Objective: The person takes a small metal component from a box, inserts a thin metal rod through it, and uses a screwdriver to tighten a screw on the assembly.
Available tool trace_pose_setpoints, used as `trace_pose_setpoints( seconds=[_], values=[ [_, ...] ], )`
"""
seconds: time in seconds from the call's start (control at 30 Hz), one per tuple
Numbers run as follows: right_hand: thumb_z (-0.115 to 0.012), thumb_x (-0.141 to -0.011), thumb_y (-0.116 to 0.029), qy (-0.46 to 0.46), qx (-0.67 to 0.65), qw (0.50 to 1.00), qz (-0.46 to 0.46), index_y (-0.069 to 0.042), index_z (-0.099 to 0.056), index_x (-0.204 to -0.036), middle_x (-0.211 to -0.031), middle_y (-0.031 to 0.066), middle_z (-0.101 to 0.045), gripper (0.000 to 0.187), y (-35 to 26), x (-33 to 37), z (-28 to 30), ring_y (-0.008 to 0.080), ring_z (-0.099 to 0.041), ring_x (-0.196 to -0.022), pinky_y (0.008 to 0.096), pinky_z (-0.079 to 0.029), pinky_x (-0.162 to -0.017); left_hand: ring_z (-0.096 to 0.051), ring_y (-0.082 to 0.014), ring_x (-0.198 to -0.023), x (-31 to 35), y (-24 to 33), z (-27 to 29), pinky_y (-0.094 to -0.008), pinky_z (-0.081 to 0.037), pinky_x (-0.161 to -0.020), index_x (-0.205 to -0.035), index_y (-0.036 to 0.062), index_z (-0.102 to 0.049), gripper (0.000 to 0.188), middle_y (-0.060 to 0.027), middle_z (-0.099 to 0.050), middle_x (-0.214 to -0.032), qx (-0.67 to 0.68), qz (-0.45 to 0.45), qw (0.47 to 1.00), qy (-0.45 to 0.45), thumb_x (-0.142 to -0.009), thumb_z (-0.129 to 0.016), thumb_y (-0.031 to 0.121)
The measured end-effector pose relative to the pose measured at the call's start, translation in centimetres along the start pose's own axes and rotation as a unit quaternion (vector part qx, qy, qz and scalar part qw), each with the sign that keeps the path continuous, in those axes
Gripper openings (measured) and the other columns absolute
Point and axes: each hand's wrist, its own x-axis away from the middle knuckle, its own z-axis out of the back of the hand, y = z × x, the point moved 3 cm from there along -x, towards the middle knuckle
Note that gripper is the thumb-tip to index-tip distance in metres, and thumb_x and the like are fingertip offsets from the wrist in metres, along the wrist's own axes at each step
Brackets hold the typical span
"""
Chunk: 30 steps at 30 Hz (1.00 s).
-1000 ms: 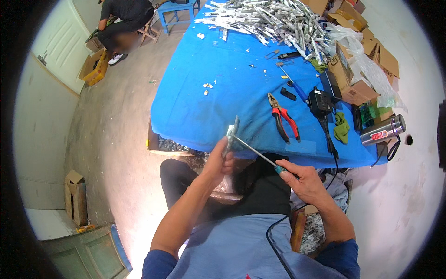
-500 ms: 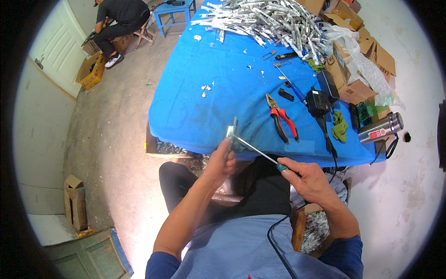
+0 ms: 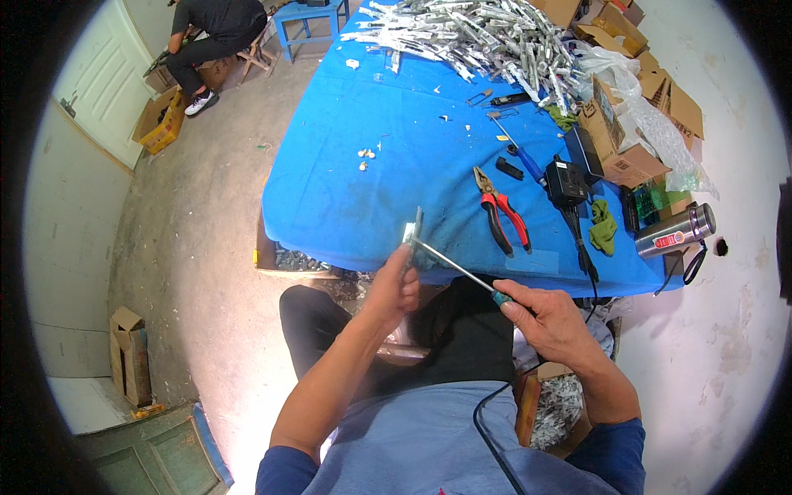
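Observation:
At the table's near edge my left hand (image 3: 394, 285) is closed round a slim silvery metal piece (image 3: 410, 233), which stands roughly upright. My right hand (image 3: 543, 316) grips the teal handle of a screwdriver (image 3: 459, 270). Its long shaft slants up to the left, and the tip meets the metal piece just above my left fingers; whether it sits inside the piece I cannot tell. Beyond my hands, red-and-black pliers (image 3: 502, 210) lie on the blue cloth (image 3: 346, 223). A second screwdriver (image 3: 528, 161) with a blue handle rests farther off, beside a small black piece (image 3: 509, 168).
A heap of silvery strips (image 3: 487, 41) covers the table's far end. Along the right stand a black power adapter (image 3: 567, 181), a green rag (image 3: 603, 227), a steel flask (image 3: 676, 231) and an opened carton (image 3: 619, 144). Another person (image 3: 219, 37) sits at far left.
Both hands, the metal piece and the screwdriver keep nearly the same position. The view has shifted very slightly.

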Motion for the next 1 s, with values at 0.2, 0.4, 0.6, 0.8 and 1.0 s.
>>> trace_pose_setpoints(
  seconds=[0.2, 0.4, 0.6, 0.8, 1.0],
  values=[
    [-0.056, -0.093, -0.027, -0.013, -0.002, 1.000, -0.007, -0.009, -0.060, -0.125, -0.079, 0.0185, -0.064, 0.036, -0.2, 0.1, 0.3, 0.0348, -0.064, -0.075, 0.0419, -0.048, -0.068, -0.025, -0.0053, -0.043, -0.2, -0.2, -0.3, -0.0201, -0.019, -0.040, -0.064, 0.0180, -0.037, 0.050, 0.0064, -0.032, -0.052, -0.008, -0.033, 0.999, 0.011, -0.092, -0.054, 0.056],
    [-0.057, -0.093, -0.028, -0.009, 0.012, 1.000, 0.007, -0.010, -0.060, -0.125, -0.080, 0.0190, -0.064, 0.037, -0.4, 0.1, 0.7, 0.0359, -0.064, -0.076, 0.0427, -0.048, -0.068, -0.024, -0.0066, -0.042, -0.2, -0.3, -0.6, -0.0221, -0.018, -0.041, -0.064, 0.0187, -0.035, 0.050, 0.0062, -0.030, -0.052, -0.036, -0.027, 0.999, 0.024, -0.092, -0.054, 0.056],
    [-0.058, -0.091, -0.023, -0.013, -0.001, 1.000, 0.004, -0.009, -0.060, -0.124, -0.083, 0.0201, -0.065, 0.036, -0.4, 0.0, 0.9, 0.0374, -0.064, -0.077, 0.0432, -0.048, -0.068, -0.024, -0.0081, -0.042, -0.1, -0.3, -0.7, -0.0239, -0.018, -0.041, -0.063, 0.0193, -0.034, 0.051, 0.0057, -0.029, -0.053, -0.065, -0.035, 0.996, 0.049, -0.093, -0.052, 0.055],
    [-0.058, -0.091, -0.021, 0.001, 0.002, 1.000, 0.022, -0.009, -0.061, -0.123, -0.086, 0.0210, -0.065, 0.035, -0.3, -0.3, 0.9, 0.0385, -0.064, -0.078, 0.0432, -0.049, -0.068, -0.023, -0.0091, -0.043, -0.3, -0.2, -0.7, -0.0249, -0.018, -0.041, -0.062, 0.0192, -0.031, 0.054, 0.0046, -0.029, -0.052, -0.099, -0.041, 0.993, 0.053, -0.093, -0.051, 0.059],
    [-0.058, -0.091, -0.021, -0.020, 0.014, 1.000, 0.007, -0.009, -0.061, -0.123, -0.085, 0.0198, -0.065, 0.035, -0.8, -0.7, 1.5, 0.0378, -0.064, -0.078, 0.0431, -0.048, -0.069, -0.022, -0.0092, -0.043, -0.5, -0.4, -0.5, -0.0258, -0.017, -0.042, -0.060, 0.0211, -0.029, 0.056, 0.0057, -0.026, -0.053, -0.127, -0.041, 0.989, 0.056, -0.093, -0.050, 0.061]
  ],
)
